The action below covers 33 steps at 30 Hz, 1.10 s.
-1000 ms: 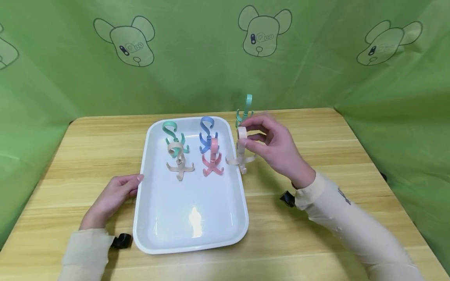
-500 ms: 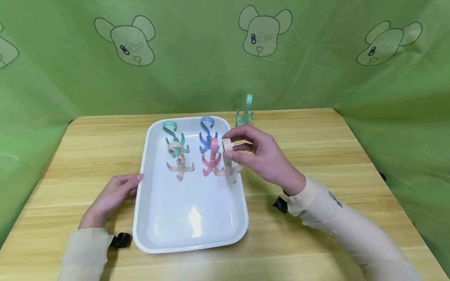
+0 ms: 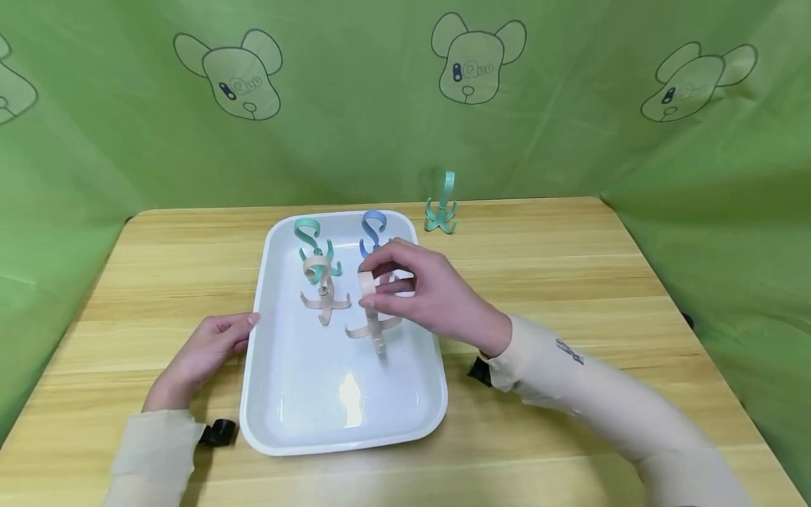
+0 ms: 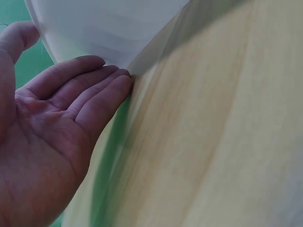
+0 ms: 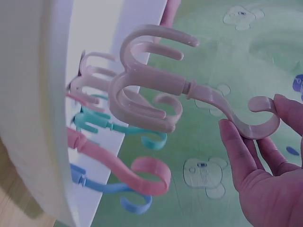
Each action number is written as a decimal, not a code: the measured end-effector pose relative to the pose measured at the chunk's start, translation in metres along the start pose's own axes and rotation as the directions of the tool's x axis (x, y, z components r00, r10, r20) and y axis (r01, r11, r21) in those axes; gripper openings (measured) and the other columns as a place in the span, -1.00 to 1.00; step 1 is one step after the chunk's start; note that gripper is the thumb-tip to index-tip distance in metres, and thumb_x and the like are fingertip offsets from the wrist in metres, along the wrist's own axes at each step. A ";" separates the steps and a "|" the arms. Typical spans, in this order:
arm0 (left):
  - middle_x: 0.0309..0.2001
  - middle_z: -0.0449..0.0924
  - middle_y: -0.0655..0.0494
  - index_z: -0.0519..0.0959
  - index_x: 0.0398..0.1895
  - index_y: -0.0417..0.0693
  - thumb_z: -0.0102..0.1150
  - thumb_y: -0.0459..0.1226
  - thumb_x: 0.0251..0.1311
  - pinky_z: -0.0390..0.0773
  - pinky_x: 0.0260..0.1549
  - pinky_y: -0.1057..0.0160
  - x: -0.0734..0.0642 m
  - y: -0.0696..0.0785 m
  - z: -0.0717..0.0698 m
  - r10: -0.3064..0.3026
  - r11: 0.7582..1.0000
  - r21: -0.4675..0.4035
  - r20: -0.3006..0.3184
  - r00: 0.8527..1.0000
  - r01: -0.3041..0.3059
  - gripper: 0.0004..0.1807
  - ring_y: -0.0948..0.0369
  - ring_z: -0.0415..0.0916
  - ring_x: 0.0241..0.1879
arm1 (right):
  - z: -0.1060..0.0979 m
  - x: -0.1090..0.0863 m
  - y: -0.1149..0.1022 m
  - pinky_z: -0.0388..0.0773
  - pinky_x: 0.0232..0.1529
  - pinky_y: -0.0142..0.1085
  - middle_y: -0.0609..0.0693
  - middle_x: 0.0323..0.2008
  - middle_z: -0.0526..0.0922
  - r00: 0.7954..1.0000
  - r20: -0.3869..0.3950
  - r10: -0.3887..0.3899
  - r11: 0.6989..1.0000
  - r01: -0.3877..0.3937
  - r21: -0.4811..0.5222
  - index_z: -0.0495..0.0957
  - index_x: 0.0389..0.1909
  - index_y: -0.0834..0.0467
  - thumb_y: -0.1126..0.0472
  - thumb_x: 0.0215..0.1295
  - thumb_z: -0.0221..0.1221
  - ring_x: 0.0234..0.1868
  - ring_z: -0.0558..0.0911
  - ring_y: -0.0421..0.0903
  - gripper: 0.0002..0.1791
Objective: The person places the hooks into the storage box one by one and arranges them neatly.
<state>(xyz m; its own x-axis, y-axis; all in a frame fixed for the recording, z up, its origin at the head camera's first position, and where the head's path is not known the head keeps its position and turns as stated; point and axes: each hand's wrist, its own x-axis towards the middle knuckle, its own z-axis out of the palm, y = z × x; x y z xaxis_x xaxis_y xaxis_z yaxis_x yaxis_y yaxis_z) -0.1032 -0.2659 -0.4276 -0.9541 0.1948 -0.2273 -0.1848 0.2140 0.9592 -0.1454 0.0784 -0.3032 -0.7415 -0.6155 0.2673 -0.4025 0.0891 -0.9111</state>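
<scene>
My right hand [image 3: 437, 292] pinches a beige hook hanger [image 3: 374, 327] by its curved top, thumb against fingers. The right wrist view shows its several prongs pointing away from the hand. It is over a white tray [image 3: 304, 442]. My left hand [image 3: 196, 355] is at the tray's left side, thumb tip on the rim and straight fingers against the outer wall. Standing in the tray are a second beige hanger [image 3: 326, 306], a green hanger [image 3: 308, 225] and a blue hanger [image 3: 374, 220]. A pink hanger [image 5: 142, 179] is mostly hidden behind the right hand in the head view.
Another green hook hanger [image 3: 441, 211] stands on the wooden table [image 3: 570, 267] behind the tray's right corner. A green curtain [image 3: 355, 141] with printed bear heads rises behind the table's far edge.
My right hand has carried the beige hanger left and nearer to me, from beside the tray's right rim to over its inside. The left hand and the tray have stayed put.
</scene>
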 end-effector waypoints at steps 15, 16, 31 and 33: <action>0.24 0.41 -0.31 0.42 0.23 -0.45 -0.03 0.02 0.47 0.55 0.02 0.27 0.000 0.001 -0.002 -0.023 1.000 -0.009 0.021 1.000 0.024 -0.35 0.15 0.54 0.09 | 0.027 0.018 0.003 0.59 -0.01 -0.38 -0.04 -0.17 0.55 0.993 0.088 0.075 0.988 -0.062 -0.142 0.57 -0.14 0.22 0.36 0.13 0.41 -0.13 0.60 -0.17 -0.70; 0.25 0.41 -0.31 0.42 0.23 -0.44 -0.03 0.02 0.47 0.55 0.02 0.27 0.000 0.002 -0.002 -0.024 1.000 -0.007 0.019 1.000 0.024 -0.35 0.15 0.54 0.10 | 0.028 0.018 0.003 0.58 -0.01 -0.39 -0.05 -0.17 0.55 0.992 0.093 0.082 0.987 -0.068 -0.145 0.57 -0.14 0.22 0.36 0.13 0.41 -0.13 0.60 -0.18 -0.70; 0.24 0.38 -0.38 0.39 0.24 -0.49 -0.04 0.00 0.48 0.56 0.00 0.29 -0.003 0.006 -0.001 -0.037 0.999 0.004 -0.003 0.999 0.037 -0.34 0.14 0.55 0.07 | 0.046 0.028 0.010 0.55 -0.07 -0.47 -0.07 -0.20 0.57 0.982 0.123 0.144 0.956 -0.106 -0.272 0.57 -0.15 0.20 0.29 0.15 0.41 -0.15 0.57 -0.21 -0.72; 0.24 0.39 -0.37 0.39 0.24 -0.49 -0.03 0.01 0.48 0.56 0.00 0.29 -0.003 0.006 0.000 -0.039 0.999 0.003 0.000 0.999 0.039 -0.34 0.15 0.56 0.06 | 0.046 0.027 0.011 0.55 -0.08 -0.46 -0.08 -0.20 0.57 0.980 0.116 0.160 0.954 -0.123 -0.274 0.57 -0.16 0.19 0.29 0.14 0.41 -0.15 0.57 -0.21 -0.72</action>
<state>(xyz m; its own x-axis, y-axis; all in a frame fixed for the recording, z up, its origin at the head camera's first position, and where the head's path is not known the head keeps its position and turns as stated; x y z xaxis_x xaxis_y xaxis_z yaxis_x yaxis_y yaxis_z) -0.1018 -0.2653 -0.4215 -0.9463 0.1865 -0.2642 -0.2209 0.2241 0.9492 -0.1454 0.0268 -0.3205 -0.7289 -0.6799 0.0798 -0.4393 0.3752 -0.8163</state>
